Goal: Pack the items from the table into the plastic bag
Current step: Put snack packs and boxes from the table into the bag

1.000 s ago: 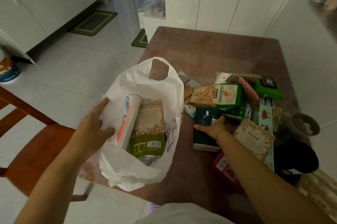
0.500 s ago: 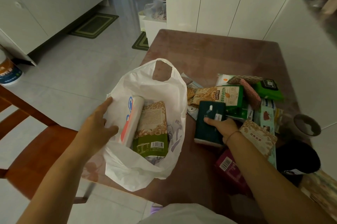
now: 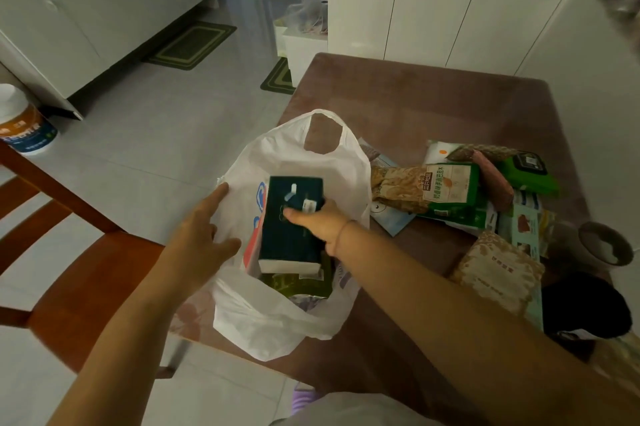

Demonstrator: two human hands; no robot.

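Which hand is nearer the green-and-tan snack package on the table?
Right. The right hand, gripping the tissue pack, is just left of the snack package; the left hand is across the bag.

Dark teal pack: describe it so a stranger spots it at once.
Find the white plastic bag at the brown table's near-left edge. Over its mouth the right grip holds a brick-shaped pack. It alone is dark teal with a white end.

My left hand (image 3: pixel 201 238) is spread flat, index finger straight out; right arm reaches across, right hand (image 3: pixel 318 221) gripping the dark green tissue pack (image 3: pixel 289 242), thumb on top.
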